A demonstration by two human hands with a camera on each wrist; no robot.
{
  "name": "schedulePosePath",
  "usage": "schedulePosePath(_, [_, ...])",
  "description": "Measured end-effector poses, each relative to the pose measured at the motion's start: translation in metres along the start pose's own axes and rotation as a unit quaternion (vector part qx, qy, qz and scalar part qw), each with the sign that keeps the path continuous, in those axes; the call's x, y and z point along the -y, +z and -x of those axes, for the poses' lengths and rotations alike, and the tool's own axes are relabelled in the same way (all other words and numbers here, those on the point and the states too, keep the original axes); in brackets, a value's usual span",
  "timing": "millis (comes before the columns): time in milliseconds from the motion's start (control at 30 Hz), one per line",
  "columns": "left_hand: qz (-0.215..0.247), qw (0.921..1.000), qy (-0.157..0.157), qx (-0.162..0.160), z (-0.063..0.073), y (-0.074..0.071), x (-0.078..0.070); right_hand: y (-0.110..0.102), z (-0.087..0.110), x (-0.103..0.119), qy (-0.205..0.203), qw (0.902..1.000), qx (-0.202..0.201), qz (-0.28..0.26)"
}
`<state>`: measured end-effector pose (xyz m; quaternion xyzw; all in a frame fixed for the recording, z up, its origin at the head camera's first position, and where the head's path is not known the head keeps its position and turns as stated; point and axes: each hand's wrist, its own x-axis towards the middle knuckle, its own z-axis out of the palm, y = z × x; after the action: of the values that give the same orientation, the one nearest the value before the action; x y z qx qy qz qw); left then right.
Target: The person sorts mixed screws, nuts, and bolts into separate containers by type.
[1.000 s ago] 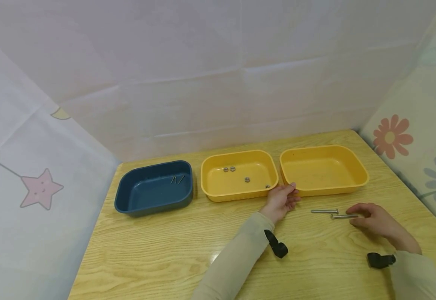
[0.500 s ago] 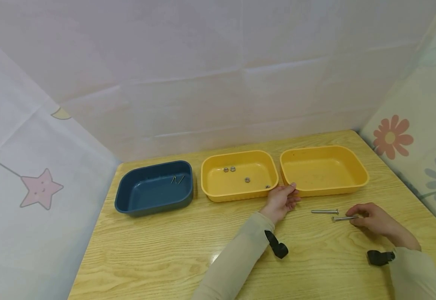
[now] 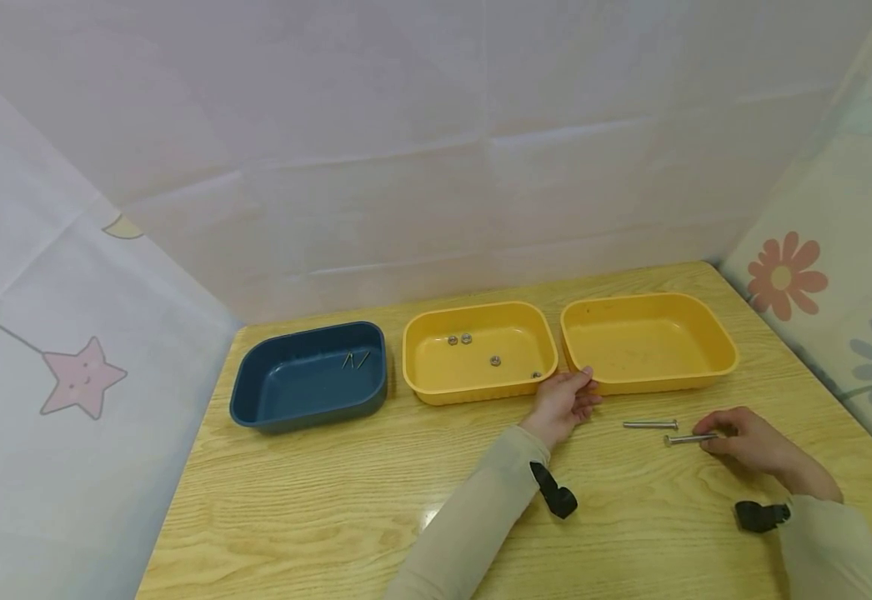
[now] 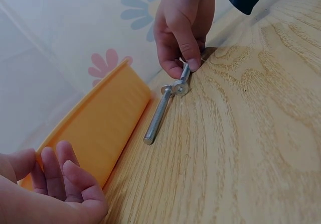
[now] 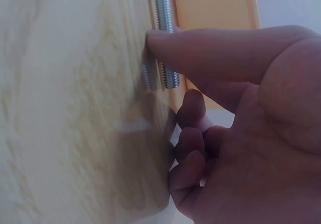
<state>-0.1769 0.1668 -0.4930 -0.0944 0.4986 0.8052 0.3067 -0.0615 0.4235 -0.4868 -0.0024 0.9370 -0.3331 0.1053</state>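
Observation:
My left hand (image 3: pixel 558 407) pinches the near left corner of the right-hand yellow tray (image 3: pixel 649 384), thumb at the rim and fingers outside the wall, as the left wrist view (image 4: pixel 65 179) also shows. On the table to the right, my right hand (image 3: pixel 751 442) holds a silver bolt (image 3: pixel 682 438) by its threaded end between thumb and forefinger. That bolt's head points left. A second bolt (image 4: pixel 159 116) lies just beyond it, close to the tray, its head beside the held bolt's head. In the right wrist view the held bolt's threaded tip (image 5: pixel 170 78) shows past the thumb.
The middle yellow tray (image 3: pixel 473 393) contains several nuts (image 3: pixel 495 361). At the left is a dark blue tray (image 3: pixel 308 413) with a few thin brass-coloured pins (image 3: pixel 363 359). Patterned cloth walls (image 3: pixel 376 208) border the wooden table (image 3: pixel 316 508) at the back and both sides.
The bolt in my right hand has shifted slightly towards me, its head a little farther from the other bolt. My left hand stays at the tray corner.

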Motion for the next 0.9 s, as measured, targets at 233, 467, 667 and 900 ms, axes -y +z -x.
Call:
schedulePosePath(233, [0.000, 1.0000, -0.001, 0.000, -0.0001, -0.0001, 0.0005, -0.0001, -0.0001, -0.0016, -0.011, 0.9999, -0.003, 0.006])
schedulePosePath(467, [0.000, 1.0000, -0.002, -0.003, 0.0005, 0.0003, 0.0001, -0.0010, 0.0006, -0.0019, 0.005, 0.9999, 0.009, 0.013])
schedulePosePath(667, [-0.002, 1.0000, 0.000, -0.004, 0.0007, 0.0010, -0.0005, -0.0005, 0.0022, -0.0037, 0.005, 0.9999, -0.006, 0.014])
schedulePosePath(900, [-0.003, 1.0000, -0.005, -0.007, 0.0009, 0.0012, -0.0009, 0.0012, 0.0039, -0.0088, 0.023, 0.9997, -0.007, 0.010])
